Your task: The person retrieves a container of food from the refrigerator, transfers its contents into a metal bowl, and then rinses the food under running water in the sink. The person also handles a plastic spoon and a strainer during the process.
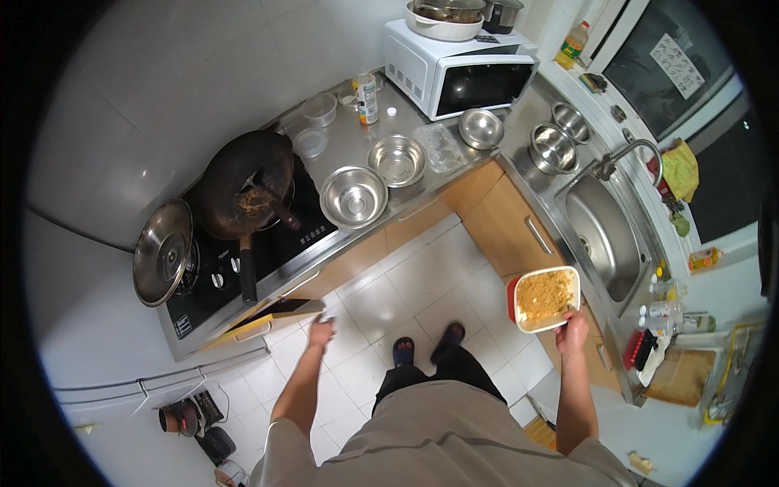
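Note:
My right hand point(572, 332) grips the near corner of a red rectangular container point(512, 299) with a cream inside. Loose orange-brown food, which looks like fried rice point(543, 294), lies in it. The container is held above the floor, in front of the sink counter. On the other side my left hand point(322, 330) hangs empty with its fingers loosely apart. It is close to the end of a partly open drawer point(286, 315) below the stove; whether it touches the drawer I cannot tell.
A wok point(246, 182) holding a spatula point(277, 204) and food scraps stands on the black gas hob point(210, 255), a metal lid point(163, 252) beside it. Steel bowls point(354, 197) line the counter. Beyond are a microwave point(456, 73) and a sink point(599, 243).

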A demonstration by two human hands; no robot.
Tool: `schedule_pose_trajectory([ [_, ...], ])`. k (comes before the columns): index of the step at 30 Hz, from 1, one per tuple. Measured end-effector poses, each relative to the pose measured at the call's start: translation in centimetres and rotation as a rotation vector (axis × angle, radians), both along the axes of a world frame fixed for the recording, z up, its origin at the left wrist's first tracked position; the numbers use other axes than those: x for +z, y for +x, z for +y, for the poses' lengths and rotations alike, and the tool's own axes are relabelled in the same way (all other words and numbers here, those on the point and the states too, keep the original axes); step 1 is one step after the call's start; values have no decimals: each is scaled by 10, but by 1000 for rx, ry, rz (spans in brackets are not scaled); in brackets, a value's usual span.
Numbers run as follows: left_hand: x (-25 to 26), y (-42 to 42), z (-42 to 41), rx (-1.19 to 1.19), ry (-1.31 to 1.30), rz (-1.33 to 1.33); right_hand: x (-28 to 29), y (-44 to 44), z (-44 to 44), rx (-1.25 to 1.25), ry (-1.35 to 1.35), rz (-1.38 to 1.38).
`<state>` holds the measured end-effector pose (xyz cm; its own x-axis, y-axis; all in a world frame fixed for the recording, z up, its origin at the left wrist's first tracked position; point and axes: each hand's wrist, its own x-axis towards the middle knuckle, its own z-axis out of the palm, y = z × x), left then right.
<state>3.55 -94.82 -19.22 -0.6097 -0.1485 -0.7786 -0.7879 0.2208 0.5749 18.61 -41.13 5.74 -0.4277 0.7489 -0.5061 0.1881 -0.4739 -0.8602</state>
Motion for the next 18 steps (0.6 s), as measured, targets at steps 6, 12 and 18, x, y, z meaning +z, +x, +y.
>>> schedule_pose_trajectory([
  [6,129,-86,213,-100,522,113,-3,-113,43,50,-7,77],
  [12,130,-236,327,478,632,117,-40,-227,105,207,-105,85],
  [18,97,-278,348,762,567,217,-43,-324,130,280,-189,56],
])
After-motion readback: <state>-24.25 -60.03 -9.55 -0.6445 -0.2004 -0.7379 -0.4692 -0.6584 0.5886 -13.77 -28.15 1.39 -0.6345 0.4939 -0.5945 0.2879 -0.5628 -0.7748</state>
